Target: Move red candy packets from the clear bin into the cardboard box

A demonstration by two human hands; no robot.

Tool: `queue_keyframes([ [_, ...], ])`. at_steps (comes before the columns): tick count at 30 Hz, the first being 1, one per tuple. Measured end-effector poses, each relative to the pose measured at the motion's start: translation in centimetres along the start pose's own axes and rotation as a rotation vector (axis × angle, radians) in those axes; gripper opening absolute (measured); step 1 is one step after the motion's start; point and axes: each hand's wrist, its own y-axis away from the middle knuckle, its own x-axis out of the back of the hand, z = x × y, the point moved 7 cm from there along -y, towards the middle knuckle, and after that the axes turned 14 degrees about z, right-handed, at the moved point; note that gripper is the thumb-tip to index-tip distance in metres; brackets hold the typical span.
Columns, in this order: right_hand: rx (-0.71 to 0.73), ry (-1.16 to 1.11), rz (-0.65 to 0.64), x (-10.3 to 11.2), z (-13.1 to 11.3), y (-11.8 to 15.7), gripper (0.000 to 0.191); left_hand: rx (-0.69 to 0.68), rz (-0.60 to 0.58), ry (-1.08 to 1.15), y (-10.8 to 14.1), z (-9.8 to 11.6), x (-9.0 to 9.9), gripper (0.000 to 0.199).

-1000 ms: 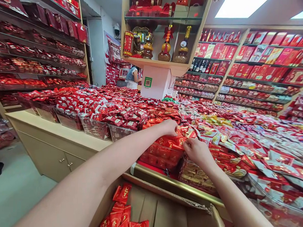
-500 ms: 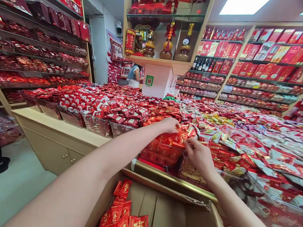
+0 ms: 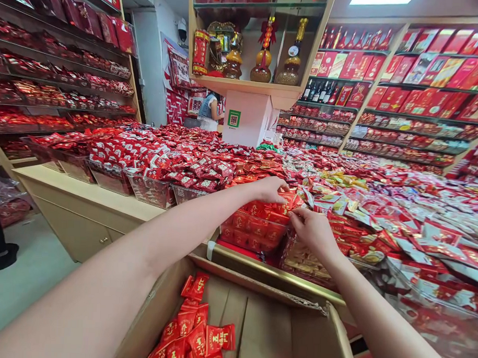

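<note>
The left hand (image 3: 270, 189) now shows its grip parted, seemingly less busy with the red packets (image 3: 261, 209) heaped in the clear tub (image 3: 260, 245), while the right hand's (image 3: 315, 231) grip nearly closes at their edge, its hold unclear.

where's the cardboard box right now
In the head view, the cardboard box is at the bottom centre, on the near side of the gold counter edge, with red packets lying in its left part.
</note>
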Motion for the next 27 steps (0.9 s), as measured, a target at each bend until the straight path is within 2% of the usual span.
queue_keyframes([
  [4, -0.032, -0.028, -0.056, -0.3, 0.3, -0.4, 0.026, 0.065, 0.101, 0.033, -0.7, -0.6, 0.9, 0.033],
  [7, -0.053, -0.041, -0.097, -0.2, 0.4, -0.6, 0.025, 0.129, 0.186, 0.041, -1.8, -1.4, 2.2, 0.032],
  [10, -0.034, -0.010, -0.049, 0.7, 0.2, -0.9, 0.024, 0.206, 0.230, 0.014, -2.7, -2.7, 2.8, 0.033],
  [12, -0.002, 0.003, 0.011, 1.4, -0.1, -1.2, 0.023, 0.244, 0.222, -0.002, -3.0, -3.6, 2.5, 0.033],
  [15, 0.034, -0.024, 0.037, 1.7, -0.2, -1.3, 0.022, 0.246, 0.182, 0.001, -3.2, -4.2, 1.0, 0.031],
  [18, 0.065, -0.034, 0.031, 1.5, -0.2, -1.3, 0.021, 0.212, 0.167, 0.034, -3.4, -4.0, -0.6, 0.023],
  [21, 0.101, -0.009, 0.044, 1.4, -0.2, -1.0, 0.021, 0.182, 0.184, 0.106, -3.8, -3.5, -1.5, 0.017],
  [24, 0.131, -0.011, 0.037, 1.3, -0.4, -0.4, 0.021, 0.176, 0.209, 0.232, -4.2, -3.4, -1.3, 0.015],
  [27, 0.151, -0.045, 0.035, 1.5, -0.6, 0.0, 0.022, 0.191, 0.266, 0.392, -4.5, -3.7, 0.0, 0.012],
])
